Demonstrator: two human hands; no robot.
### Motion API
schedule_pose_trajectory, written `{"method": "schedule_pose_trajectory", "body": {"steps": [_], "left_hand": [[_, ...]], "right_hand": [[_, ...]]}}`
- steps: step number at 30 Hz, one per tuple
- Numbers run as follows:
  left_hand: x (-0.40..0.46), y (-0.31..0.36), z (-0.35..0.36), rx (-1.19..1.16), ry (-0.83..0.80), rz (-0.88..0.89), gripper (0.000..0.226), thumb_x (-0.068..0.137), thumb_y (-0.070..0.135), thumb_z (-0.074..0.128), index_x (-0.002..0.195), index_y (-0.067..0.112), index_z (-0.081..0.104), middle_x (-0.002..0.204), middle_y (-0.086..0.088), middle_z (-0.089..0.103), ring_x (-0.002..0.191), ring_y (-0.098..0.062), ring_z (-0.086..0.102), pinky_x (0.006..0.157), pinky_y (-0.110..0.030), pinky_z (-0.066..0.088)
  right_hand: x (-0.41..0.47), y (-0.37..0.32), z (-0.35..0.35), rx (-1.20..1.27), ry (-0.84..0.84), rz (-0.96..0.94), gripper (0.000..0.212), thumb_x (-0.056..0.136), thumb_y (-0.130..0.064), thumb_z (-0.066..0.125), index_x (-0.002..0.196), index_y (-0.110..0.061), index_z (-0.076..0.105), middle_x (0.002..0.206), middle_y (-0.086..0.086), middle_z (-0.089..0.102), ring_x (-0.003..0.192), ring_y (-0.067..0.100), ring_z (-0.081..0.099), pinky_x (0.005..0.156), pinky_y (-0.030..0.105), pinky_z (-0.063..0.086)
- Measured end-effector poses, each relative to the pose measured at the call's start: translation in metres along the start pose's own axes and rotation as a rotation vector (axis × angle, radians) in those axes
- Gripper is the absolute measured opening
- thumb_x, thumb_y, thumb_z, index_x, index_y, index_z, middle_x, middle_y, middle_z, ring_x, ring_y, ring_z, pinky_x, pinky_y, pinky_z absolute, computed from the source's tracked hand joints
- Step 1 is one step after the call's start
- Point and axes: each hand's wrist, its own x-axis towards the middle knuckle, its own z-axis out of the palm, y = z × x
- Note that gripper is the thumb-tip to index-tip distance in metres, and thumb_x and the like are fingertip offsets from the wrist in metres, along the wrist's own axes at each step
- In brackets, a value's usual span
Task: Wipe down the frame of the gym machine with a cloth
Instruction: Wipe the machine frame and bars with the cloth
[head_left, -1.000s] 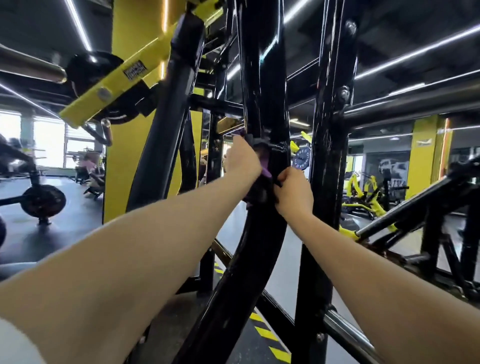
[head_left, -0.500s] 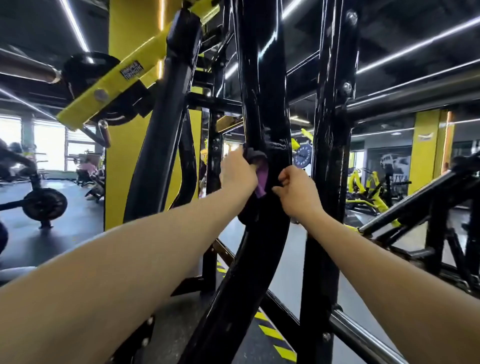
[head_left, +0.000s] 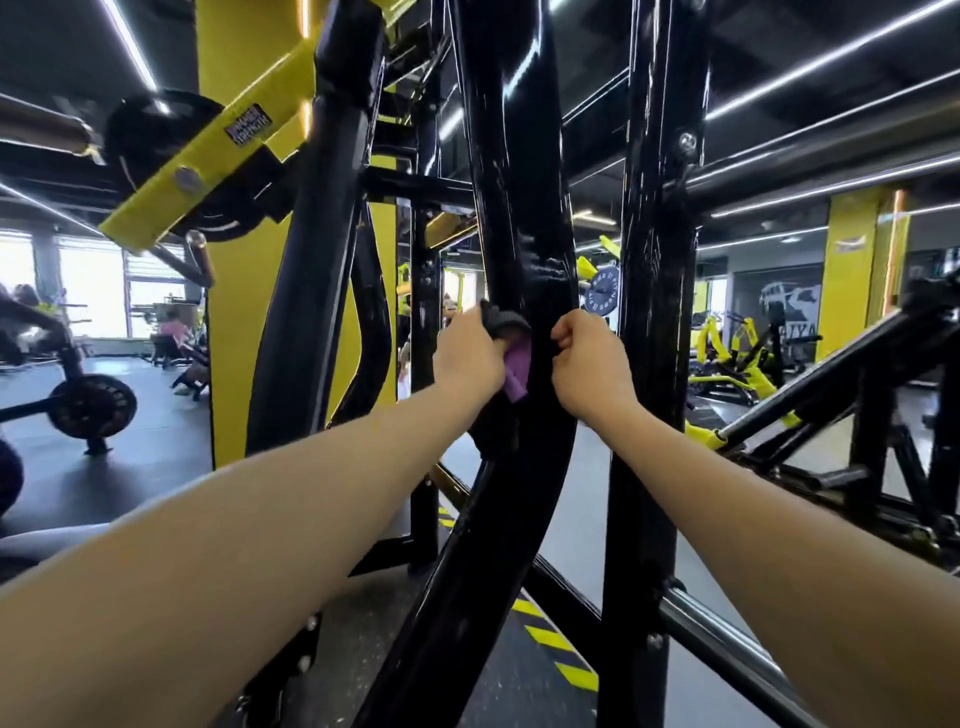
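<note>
- Both hands sit lower on the curved black frame bar (head_left: 519, 218) than 0.5 s ago.
- Left hand (head_left: 467, 358) grips purple-grey cloth (head_left: 511, 353) against bar's left edge.
- Right hand (head_left: 589, 364) fingers curled at right edge; what it holds, cannot tell.
- Black upright post (head_left: 657, 312) just right; yellow lever arm (head_left: 208, 156) upper left.

Two hands, left hand (head_left: 467, 358) and right hand (head_left: 589, 364); one cloth (head_left: 511, 343); three black frame posts, at (head_left: 311, 260), (head_left: 519, 182) and (head_left: 654, 260); one yellow lever arm (head_left: 208, 156); one round weight plate (head_left: 93, 407) on the floor (head_left: 156, 467).
</note>
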Motion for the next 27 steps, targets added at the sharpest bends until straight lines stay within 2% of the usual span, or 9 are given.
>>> {"method": "schedule_pose_trajectory", "body": {"steps": [4, 8, 11, 14, 17, 20, 23, 27], "left_hand": [[-0.045, -0.046, 0.021, 0.114, -0.154, 0.019, 0.027, 0.091, 0.02, 0.058, 0.116, 0.008, 0.055, 0.111, -0.015, 0.063, 0.104, -0.034, 0.058, 0.085, -0.039, 0.045], [-0.084, -0.079, 0.025, 0.362, -0.222, 0.089, 0.024, 0.096, 0.017, 0.049, 0.119, 0.011, 0.047, 0.106, -0.012, 0.064, 0.099, -0.033, 0.059, 0.078, -0.039, 0.046], [-0.122, -0.097, 0.018, 0.513, -0.245, 0.093, 0.026, 0.096, 0.011, 0.043, 0.123, 0.013, 0.042, 0.106, -0.009, 0.065, 0.098, -0.031, 0.061, 0.073, -0.036, 0.043], [-0.123, -0.099, 0.014, 0.506, -0.278, 0.048, 0.025, 0.094, 0.008, 0.046, 0.119, 0.012, 0.047, 0.109, -0.011, 0.064, 0.103, -0.031, 0.059, 0.074, -0.036, 0.042], [-0.089, -0.07, 0.022, 0.361, -0.207, 0.031, 0.018, 0.093, 0.006, 0.046, 0.11, 0.009, 0.051, 0.104, -0.013, 0.063, 0.1, -0.034, 0.058, 0.068, -0.035, 0.037], [-0.069, -0.049, 0.027, 0.239, -0.143, 0.011, 0.02, 0.092, 0.006, 0.044, 0.111, 0.009, 0.05, 0.102, -0.011, 0.062, 0.096, -0.033, 0.058, 0.066, -0.035, 0.034], [-0.095, -0.07, 0.021, 0.279, -0.204, 0.05, 0.025, 0.091, 0.012, 0.052, 0.115, 0.009, 0.044, 0.102, -0.012, 0.063, 0.096, -0.034, 0.058, 0.068, -0.034, 0.035], [-0.149, -0.11, 0.009, 0.466, -0.308, 0.021, 0.043, 0.091, 0.019, 0.058, 0.129, 0.014, 0.037, 0.115, -0.008, 0.061, 0.105, -0.031, 0.059, 0.075, -0.036, 0.041]], "right_hand": [[-0.009, 0.004, 0.004, 0.008, -0.004, -0.015, 0.039, 0.082, 0.012, 0.046, 0.116, -0.005, 0.054, 0.118, 0.009, 0.051, 0.094, 0.016, 0.048, 0.08, 0.025, 0.04], [-0.035, 0.012, 0.022, -0.008, -0.01, 0.031, 0.035, 0.083, 0.01, 0.044, 0.113, -0.005, 0.055, 0.115, 0.008, 0.051, 0.093, 0.019, 0.049, 0.078, 0.027, 0.039], [-0.06, 0.014, 0.037, 0.014, -0.033, 0.092, 0.031, 0.085, 0.007, 0.047, 0.111, -0.007, 0.055, 0.112, 0.006, 0.051, 0.097, 0.022, 0.053, 0.082, 0.031, 0.044], [-0.069, 0.011, 0.04, 0.017, -0.074, 0.138, 0.031, 0.086, 0.005, 0.049, 0.113, -0.008, 0.055, 0.116, 0.006, 0.053, 0.098, 0.023, 0.056, 0.084, 0.033, 0.047], [-0.067, 0.01, 0.037, -0.004, -0.085, 0.144, 0.033, 0.085, 0.005, 0.047, 0.114, -0.008, 0.056, 0.119, 0.008, 0.053, 0.1, 0.025, 0.056, 0.083, 0.033, 0.046], [-0.067, 0.011, 0.036, -0.014, -0.067, 0.118, 0.036, 0.084, 0.006, 0.045, 0.115, -0.008, 0.056, 0.119, 0.008, 0.052, 0.101, 0.023, 0.055, 0.083, 0.031, 0.045], [-0.073, 0.014, 0.041, 0.011, -0.045, 0.115, 0.034, 0.084, 0.006, 0.044, 0.113, -0.009, 0.056, 0.116, 0.007, 0.052, 0.097, 0.022, 0.055, 0.082, 0.032, 0.045], [-0.093, 0.013, 0.055, -0.008, -0.023, 0.121, 0.034, 0.086, 0.007, 0.044, 0.114, -0.01, 0.055, 0.116, 0.003, 0.05, 0.098, 0.02, 0.054, 0.078, 0.029, 0.043]]}}
